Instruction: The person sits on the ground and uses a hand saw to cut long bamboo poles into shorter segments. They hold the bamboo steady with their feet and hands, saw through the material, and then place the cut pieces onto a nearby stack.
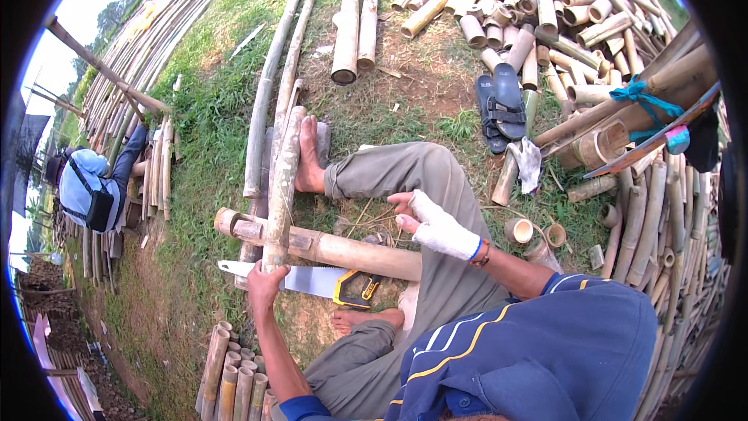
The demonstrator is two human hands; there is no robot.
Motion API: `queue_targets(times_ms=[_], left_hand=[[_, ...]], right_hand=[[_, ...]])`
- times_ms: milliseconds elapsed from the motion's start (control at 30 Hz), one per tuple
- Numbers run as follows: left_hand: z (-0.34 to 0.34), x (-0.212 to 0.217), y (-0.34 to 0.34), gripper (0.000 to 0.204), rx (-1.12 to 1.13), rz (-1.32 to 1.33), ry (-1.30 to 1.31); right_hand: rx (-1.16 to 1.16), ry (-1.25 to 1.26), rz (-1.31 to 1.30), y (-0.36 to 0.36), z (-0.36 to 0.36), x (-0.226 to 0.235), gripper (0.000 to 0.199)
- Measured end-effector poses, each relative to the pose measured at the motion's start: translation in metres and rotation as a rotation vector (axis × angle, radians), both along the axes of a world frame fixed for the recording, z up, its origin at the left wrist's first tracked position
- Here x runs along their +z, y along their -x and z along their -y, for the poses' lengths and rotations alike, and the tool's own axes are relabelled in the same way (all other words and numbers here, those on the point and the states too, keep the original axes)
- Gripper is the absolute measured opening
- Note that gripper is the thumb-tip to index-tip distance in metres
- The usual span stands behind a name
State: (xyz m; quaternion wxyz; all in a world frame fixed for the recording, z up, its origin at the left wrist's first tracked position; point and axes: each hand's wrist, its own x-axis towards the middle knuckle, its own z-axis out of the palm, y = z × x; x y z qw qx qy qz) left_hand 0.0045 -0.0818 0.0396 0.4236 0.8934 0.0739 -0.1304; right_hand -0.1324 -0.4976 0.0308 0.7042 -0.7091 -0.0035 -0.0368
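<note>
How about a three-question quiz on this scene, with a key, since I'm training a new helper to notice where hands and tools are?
1. Which hand wears the white glove?

2. True or false: the left hand is gripping the handle of the saw.

3. Which footwear lies by the pile of cut bamboo?
A) rubber boots
B) dark sandals
C) white sneakers

Key:
1. The right hand.
2. False: it holds the near end of a pale bamboo pole, and no hand is on the saw's handle.
3. B.
</note>
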Motion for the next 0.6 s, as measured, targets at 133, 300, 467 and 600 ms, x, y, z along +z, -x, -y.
queue_targets(times_ms=[133,300,467,600], left_hand=[[0.006,-0.005,0.006,0.053,-0.001,-0.007,0.201],[-0.011,0.006,0.028,0.046,0.064,-0.109,0.328],[-0.029,0.043,0.08,0.054,0.189,-0.186,0.614],[-0.05,0.077,0.134,0.056,0.297,-0.148,0.772]], right_hand=[[0.446,0.136,-0.199,-0.032,-0.078,-0.029,0.062],[0.759,0.205,-0.277,-0.025,-0.112,-0.078,0.06],[0.679,0.584,-0.209,-0.011,-0.106,-0.111,0.048],[0.637,0.497,-0.186,-0.014,-0.109,-0.126,0.045]])
